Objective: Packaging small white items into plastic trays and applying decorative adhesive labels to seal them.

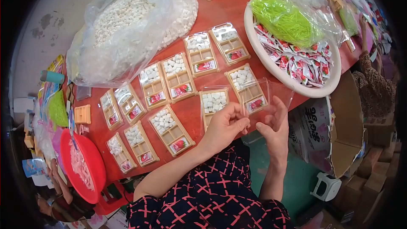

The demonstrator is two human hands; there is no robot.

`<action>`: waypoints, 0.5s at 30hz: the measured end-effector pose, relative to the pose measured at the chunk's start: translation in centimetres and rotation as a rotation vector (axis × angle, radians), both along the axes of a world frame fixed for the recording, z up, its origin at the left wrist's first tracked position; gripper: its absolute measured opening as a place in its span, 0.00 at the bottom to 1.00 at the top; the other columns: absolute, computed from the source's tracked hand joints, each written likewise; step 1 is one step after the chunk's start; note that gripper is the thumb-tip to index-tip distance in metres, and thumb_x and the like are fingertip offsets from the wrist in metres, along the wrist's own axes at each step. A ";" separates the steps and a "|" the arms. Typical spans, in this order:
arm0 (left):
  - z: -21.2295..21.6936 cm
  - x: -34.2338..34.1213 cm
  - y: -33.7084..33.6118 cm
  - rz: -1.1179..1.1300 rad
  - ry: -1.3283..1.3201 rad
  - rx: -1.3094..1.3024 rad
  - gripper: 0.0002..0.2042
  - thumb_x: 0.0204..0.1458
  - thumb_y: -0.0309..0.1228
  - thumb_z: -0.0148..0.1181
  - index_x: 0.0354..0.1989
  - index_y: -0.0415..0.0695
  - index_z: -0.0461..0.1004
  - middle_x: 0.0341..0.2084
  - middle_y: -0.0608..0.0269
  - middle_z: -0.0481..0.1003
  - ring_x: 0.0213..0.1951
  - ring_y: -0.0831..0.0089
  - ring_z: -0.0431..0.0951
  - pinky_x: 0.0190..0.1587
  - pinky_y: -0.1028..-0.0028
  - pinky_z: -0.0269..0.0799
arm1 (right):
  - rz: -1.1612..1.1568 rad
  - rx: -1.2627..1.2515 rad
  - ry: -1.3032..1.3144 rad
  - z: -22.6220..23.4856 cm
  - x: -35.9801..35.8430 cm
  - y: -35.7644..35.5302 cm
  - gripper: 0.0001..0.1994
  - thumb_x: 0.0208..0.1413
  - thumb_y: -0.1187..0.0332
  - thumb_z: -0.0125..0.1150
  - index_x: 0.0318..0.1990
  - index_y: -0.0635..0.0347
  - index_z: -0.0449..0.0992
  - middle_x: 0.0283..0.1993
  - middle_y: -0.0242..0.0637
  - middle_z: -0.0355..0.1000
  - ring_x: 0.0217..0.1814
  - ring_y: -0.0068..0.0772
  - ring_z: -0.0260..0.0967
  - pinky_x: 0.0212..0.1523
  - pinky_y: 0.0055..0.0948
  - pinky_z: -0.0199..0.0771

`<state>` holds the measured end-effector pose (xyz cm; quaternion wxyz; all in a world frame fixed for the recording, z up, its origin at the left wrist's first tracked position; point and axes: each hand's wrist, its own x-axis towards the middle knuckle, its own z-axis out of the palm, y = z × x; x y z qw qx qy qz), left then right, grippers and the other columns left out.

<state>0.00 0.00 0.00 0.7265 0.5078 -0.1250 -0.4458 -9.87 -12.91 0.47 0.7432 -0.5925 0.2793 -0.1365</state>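
Note:
Both my hands are over the front edge of the red table, with clear plastic lids [281,92] between them. My right hand [274,129] grips the lids from the right, fingers bent around their edge. My left hand [225,126] pinches at their near left side; what exactly its fingertips hold is hard to see. Behind the lids stands a tan compartment tray [248,89] with white cubes and a strawberry-print sachet. Another tray [206,117] is partly hidden by my left hand. Several similar trays [168,133] lie to the left and beyond, some under clear lids.
A large clear bag of white cubes [123,15] fills the far left. At the right, a white basin [251,29] holds sachets and a bag of green strands [285,20]. A red bowl [100,161] stands at the left, and a cardboard box [345,131] below the table's right edge. Other people sit at both sides.

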 end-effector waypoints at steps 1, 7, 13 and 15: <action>-0.3 0.1 -0.2 0.015 -0.023 0.059 0.08 0.53 0.23 0.51 0.40 0.41 0.60 0.26 0.62 0.72 0.25 0.78 0.73 0.26 0.84 0.69 | -0.021 -0.174 0.052 0.3 0.2 0.0 0.39 0.39 0.73 0.64 0.61 0.62 0.50 0.52 0.44 0.58 0.55 0.35 0.59 0.53 0.29 0.62; -2.3 0.8 -3.0 0.155 -0.006 0.225 0.11 0.52 0.21 0.52 0.41 0.39 0.60 0.24 0.61 0.72 0.24 0.77 0.74 0.19 0.83 0.68 | -0.038 -0.805 0.004 -1.3 1.6 -1.7 0.39 0.34 0.78 0.64 0.59 0.66 0.54 0.48 0.46 0.62 0.50 0.42 0.63 0.47 0.35 0.66; -2.0 1.4 -4.2 0.179 -0.328 0.477 0.26 0.49 0.19 0.52 0.57 0.36 0.49 0.24 0.54 0.73 0.23 0.72 0.75 0.22 0.77 0.72 | 0.009 -0.675 0.079 -4.0 4.0 -3.9 0.35 0.35 0.74 0.65 0.56 0.66 0.58 0.48 0.47 0.63 0.43 0.41 0.64 0.45 0.35 0.66; -2.4 1.5 -4.1 0.176 -0.507 0.553 0.31 0.49 0.19 0.52 0.60 0.36 0.44 0.24 0.52 0.74 0.23 0.70 0.76 0.23 0.75 0.72 | 0.043 -0.611 0.208 -4.0 4.5 -4.0 0.34 0.36 0.72 0.65 0.55 0.66 0.59 0.47 0.46 0.63 0.40 0.39 0.63 0.43 0.35 0.66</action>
